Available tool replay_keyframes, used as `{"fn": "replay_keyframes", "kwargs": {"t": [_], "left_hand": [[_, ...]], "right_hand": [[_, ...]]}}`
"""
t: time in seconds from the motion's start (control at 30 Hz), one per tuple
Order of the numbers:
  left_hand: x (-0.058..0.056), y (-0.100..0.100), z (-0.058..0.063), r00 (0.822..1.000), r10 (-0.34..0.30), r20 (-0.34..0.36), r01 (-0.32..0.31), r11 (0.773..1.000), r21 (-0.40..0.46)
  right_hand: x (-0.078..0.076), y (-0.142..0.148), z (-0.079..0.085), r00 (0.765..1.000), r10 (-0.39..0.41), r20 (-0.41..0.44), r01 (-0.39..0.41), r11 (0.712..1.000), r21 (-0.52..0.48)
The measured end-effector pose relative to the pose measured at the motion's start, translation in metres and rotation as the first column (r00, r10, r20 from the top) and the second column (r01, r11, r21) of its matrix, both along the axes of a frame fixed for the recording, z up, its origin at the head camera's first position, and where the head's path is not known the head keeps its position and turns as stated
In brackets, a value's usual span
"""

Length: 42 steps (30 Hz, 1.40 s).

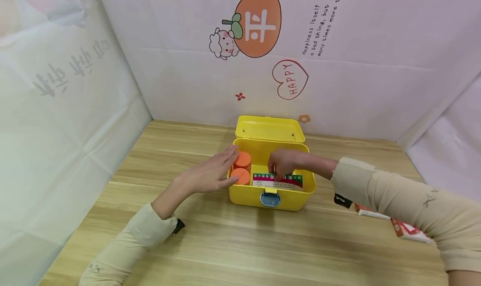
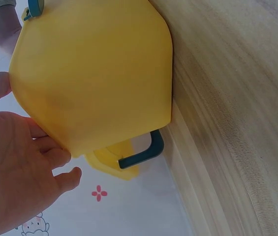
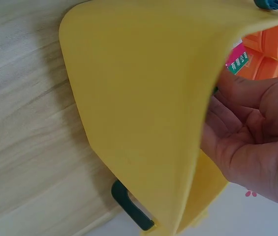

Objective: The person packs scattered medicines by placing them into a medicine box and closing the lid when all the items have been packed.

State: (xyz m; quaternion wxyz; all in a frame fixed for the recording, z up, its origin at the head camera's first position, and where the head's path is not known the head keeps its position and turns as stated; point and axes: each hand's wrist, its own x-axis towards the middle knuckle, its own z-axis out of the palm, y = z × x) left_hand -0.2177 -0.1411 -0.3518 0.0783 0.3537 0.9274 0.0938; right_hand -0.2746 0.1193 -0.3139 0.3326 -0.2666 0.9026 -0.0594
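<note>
A yellow storage box [image 1: 246, 197] stands on the table with its lid [image 1: 270, 129] tipped back and a blue-grey latch [image 1: 270, 199] in front. My left hand [image 1: 208, 173] touches the box's left rim, its fingers extended over the edge; the left wrist view shows that hand [image 2: 25, 162] against the yellow side wall. Inside at the left are two round orange lids, one [image 1: 243, 159] behind the other [image 1: 241, 176]. My right hand [image 1: 286, 161] reaches in and pinches the upper edge of a white, magenta and green medicine box [image 1: 263, 181]. Its fingertips are partly hidden in the right wrist view.
Two red-and-white flat packs, one [image 1: 372, 212] partly under the right sleeve and another [image 1: 412, 231], lie on the wooden table [image 1: 233, 248] to the right. A printed white cloth [image 1: 180, 81] hangs close behind the box. A dark green handle [image 2: 146, 155] sticks out from the box.
</note>
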Motion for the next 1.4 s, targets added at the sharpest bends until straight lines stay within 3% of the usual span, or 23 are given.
{"fn": "replay_keyframes", "kwargs": {"t": [0.23,0.6,0.97,1.4], "left_hand": [[0.001,0.001,-0.002,1.0,-0.005,-0.005,0.005,1.0,0.016],[0.002,0.0,0.001,1.0,0.007,0.018,-0.007,0.999,0.035],[0.001,0.0,-0.001,1.0,0.008,0.007,-0.009,1.0,0.028],[0.003,0.003,0.001,1.0,-0.002,-0.002,0.002,1.0,0.03]], "right_hand": [[0.0,0.002,-0.008,0.993,0.112,-0.04,-0.111,0.993,0.032],[-0.003,0.016,0.0,0.983,0.175,-0.048,-0.174,0.984,0.035],[0.01,0.037,0.025,0.994,0.075,-0.077,-0.085,0.986,-0.146],[0.035,0.066,0.049,0.993,-0.069,-0.094,0.033,0.939,-0.342]]}}
